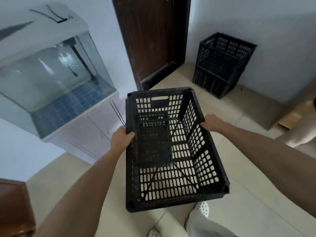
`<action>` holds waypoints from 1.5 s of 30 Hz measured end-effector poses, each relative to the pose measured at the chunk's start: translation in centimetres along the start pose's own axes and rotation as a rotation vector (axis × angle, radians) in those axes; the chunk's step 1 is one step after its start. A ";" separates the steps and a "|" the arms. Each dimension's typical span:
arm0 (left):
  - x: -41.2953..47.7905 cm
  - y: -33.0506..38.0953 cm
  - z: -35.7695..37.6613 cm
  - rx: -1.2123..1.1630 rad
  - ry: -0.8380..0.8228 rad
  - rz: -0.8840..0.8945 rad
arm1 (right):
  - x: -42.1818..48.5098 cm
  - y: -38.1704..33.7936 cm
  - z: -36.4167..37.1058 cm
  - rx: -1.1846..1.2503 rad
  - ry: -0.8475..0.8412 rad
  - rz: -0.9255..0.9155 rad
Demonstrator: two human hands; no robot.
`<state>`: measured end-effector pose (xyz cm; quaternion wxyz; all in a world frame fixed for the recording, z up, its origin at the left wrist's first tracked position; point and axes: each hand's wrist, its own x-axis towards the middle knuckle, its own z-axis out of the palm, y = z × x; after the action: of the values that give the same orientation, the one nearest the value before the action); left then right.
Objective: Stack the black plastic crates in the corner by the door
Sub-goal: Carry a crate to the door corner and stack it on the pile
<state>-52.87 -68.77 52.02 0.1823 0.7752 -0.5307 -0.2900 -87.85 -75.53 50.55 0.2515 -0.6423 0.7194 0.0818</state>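
I carry one black crate [172, 147] in front of me, open side up, with my left hand [120, 138] on the left long rim and my right hand [212, 123] on the right long rim. The fingers of both hands are clamped on the rim: the left thumb lies over the top edge, the right fingers curl over the edge from outside. I hold it at the two long sides, a little ahead of the middle, I think because the crate is wide and light and this keeps it level and lets me see through its holes to the floor [239, 151]. It hangs in the air, above my legs and white shoes [202, 208], and touches nothing else.

The place to go is the corner to the right of the dark door [150, 40]. There a stack [222, 65] of two black crates stands on the floor, close to the wall [282, 48]. The top one has its open side up, so I judge my crate must be lifted above that rim and lowered on it with the corners matched.

On my left there is a glass aquarium [51, 69] on a pale cabinet [89, 130], just beside the crate's left side, so I must not swing to that side. On the right, a low wooden piece [290, 115] sticks out near the stack; what it is I cannot tell. The floor between me and the stack looks free
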 end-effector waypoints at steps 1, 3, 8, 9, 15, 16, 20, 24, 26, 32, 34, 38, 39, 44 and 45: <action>0.7 2.0 1.1 0.016 -0.009 0.021 | 0.4 1.9 -0.7 0.010 -0.003 0.015; 2.3 5.7 3.3 0.032 -0.049 0.035 | 1.3 5.9 -2.2 0.030 -0.006 0.049; 6.6 14.8 8.7 0.077 -0.145 0.128 | 3.3 14.7 -5.4 0.077 0.043 0.150; 7.1 16.3 9.3 0.075 -0.146 0.149 | 3.7 15.9 -5.9 0.085 0.061 0.165; 12.5 25.3 13.6 0.108 -0.200 0.243 | 6.9 22.1 -10.4 0.152 0.133 0.260; 13.8 26.4 14.2 0.096 -0.219 0.249 | 7.6 22.8 -11.1 0.157 0.137 0.268; 19.3 30.7 16.6 0.082 -0.267 0.286 | 12.1 25.5 -13.5 0.179 0.150 0.289; 26.1 35.5 18.7 0.149 -0.319 0.320 | 17.6 26.9 -16.3 0.198 0.154 0.315; 29.6 38.1 19.2 0.145 -0.344 0.318 | 20.7 27.3 -18.3 0.192 0.144 0.325; 38.7 46.3 20.1 0.111 -0.341 0.329 | 28.8 27.8 -24.6 0.253 0.187 0.418; 40.8 48.1 20.5 0.129 -0.350 0.337 | 30.8 27.8 -26.4 0.261 0.172 0.436; 46.1 51.9 22.1 0.144 -0.356 0.369 | 35.6 28.9 -29.2 0.276 0.196 0.463; 47.2 53.0 22.5 0.148 -0.357 0.380 | 36.8 29.4 -29.8 0.285 0.191 0.467; 52.7 59.3 25.2 0.157 -0.309 0.400 | 44.4 32.8 -34.5 0.340 0.193 0.434; 53.9 60.7 25.8 0.146 -0.299 0.395 | 45.9 33.5 -35.8 0.344 0.181 0.422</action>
<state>-98.49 -140.62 54.32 0.0986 0.6160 -0.7125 -0.3212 -131.57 -126.43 53.00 0.2688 -0.4309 0.8601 -0.0485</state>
